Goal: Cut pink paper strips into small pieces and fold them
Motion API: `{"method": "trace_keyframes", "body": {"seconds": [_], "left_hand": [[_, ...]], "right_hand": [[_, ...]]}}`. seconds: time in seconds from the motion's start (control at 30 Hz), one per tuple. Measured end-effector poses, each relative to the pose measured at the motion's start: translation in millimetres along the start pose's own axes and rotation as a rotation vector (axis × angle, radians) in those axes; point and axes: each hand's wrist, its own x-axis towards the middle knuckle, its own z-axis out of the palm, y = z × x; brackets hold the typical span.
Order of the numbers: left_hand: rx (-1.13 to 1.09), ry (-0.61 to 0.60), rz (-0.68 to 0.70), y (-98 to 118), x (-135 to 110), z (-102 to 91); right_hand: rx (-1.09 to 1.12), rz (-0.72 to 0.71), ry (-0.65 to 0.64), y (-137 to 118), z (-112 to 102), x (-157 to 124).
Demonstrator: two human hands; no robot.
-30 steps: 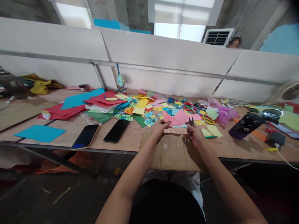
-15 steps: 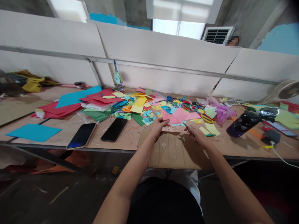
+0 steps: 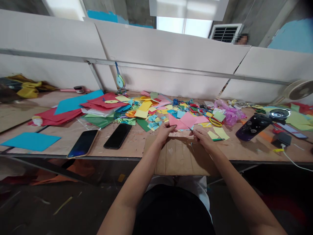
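Note:
My left hand (image 3: 166, 133) pinches the lower left edge of a pink sheet (image 3: 179, 123), paper or felt, held above the table edge. My right hand (image 3: 200, 135) is closed around a slim, dark, pointed tool (image 3: 191, 129). Its tip lies close to the sheet's lower right edge; whether they touch I cannot tell. Under both hands, a piece of brown cardboard (image 3: 176, 160) reaches over the front edge toward my lap. Yellow-handled scissors (image 3: 215, 122) lie just beyond my right hand.
Coloured scraps (image 3: 154, 120) cover the table's middle. Two phones (image 3: 83, 143) lie at left, near a blue sheet (image 3: 31, 141) and red sheets (image 3: 58, 116). On the right are a dark tumbler (image 3: 253, 127), a black charger (image 3: 281, 140) and a fan (image 3: 302, 89). A white partition (image 3: 171, 49) stands behind.
My right hand has moved slightly left, bringing the tool's tip nearer the pink sheet's lower edge. My left hand keeps its hold. The whole view has shifted a little.

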Motion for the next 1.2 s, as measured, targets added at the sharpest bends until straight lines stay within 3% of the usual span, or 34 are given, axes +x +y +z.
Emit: {"method": "trace_keyframes", "body": {"seconds": [1.2], "left_hand": [[0.017, -0.025, -0.032, 10, -6, 5.7]], "right_hand": [[0.003, 0.001, -0.01, 4, 3, 4]]}}
